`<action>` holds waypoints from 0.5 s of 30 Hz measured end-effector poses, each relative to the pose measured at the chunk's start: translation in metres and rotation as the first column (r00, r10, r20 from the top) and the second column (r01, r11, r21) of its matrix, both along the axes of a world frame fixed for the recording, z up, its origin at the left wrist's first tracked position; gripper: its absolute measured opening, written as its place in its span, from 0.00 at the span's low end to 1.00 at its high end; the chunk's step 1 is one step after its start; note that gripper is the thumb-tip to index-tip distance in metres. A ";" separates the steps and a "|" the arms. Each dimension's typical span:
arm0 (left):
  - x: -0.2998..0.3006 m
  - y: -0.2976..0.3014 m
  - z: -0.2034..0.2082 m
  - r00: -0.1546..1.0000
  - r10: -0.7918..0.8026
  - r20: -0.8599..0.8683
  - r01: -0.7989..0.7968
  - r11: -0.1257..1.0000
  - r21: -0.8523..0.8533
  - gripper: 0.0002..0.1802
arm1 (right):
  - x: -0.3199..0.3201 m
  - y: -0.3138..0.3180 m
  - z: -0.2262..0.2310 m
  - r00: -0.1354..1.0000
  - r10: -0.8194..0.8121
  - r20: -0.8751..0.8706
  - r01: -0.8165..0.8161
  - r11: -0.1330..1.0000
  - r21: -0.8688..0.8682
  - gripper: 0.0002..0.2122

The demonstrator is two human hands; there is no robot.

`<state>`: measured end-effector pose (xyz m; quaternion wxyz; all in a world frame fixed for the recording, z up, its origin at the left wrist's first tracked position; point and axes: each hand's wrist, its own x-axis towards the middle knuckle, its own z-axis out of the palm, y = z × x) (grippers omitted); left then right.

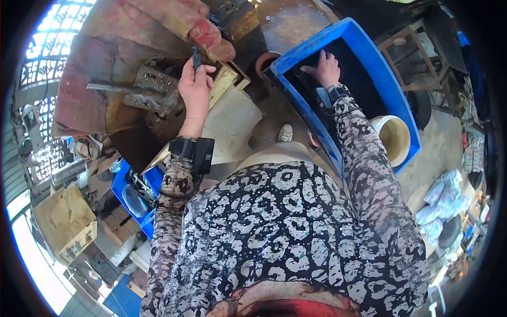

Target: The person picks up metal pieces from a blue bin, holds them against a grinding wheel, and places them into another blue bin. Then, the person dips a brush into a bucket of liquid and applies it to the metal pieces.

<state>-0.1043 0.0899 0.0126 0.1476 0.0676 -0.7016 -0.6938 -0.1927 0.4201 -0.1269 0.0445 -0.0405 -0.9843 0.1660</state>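
Small, dark, narrow piece (196,56) is clamped between thumb and fingers of the left hand (194,91), while the right hand (325,72), fingers spread apart, is held inside a rectangular blue plastic bin (372,63), any contact there being unclear.

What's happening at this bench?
A person's left hand holds a small dark piece between thumb and fingers, beside a worn metal fixture. The right hand is inside a blue bin, fingers spread; whether it touches anything there is too dark to tell. A cream tub is at the bin's near end.
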 end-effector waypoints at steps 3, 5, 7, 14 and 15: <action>0.000 0.001 -0.001 1.000 0.022 -0.002 -0.022 1.000 -0.009 0.16 | -0.002 -0.016 0.001 1.000 0.001 -0.016 0.000 0.998 0.062 0.48; 0.000 0.002 0.000 1.000 0.025 -0.009 -0.025 0.999 -0.035 0.16 | -0.004 -0.021 -0.002 0.999 -0.014 -0.043 0.017 0.998 0.067 0.52; 0.000 0.002 0.000 1.000 0.027 -0.017 -0.028 0.998 -0.061 0.16 | -0.007 -0.028 0.000 0.998 -0.040 0.039 0.034 0.988 0.148 0.54; 0.002 0.001 0.002 1.000 0.027 -0.008 -0.028 0.996 -0.083 0.17 | 0.000 -0.036 -0.003 0.998 -0.003 0.067 -0.014 0.971 0.240 0.51; 0.002 0.002 0.002 0.999 0.033 0.001 -0.033 0.995 -0.092 0.17 | -0.004 -0.038 0.002 0.992 -0.004 0.127 -0.027 0.969 0.245 0.50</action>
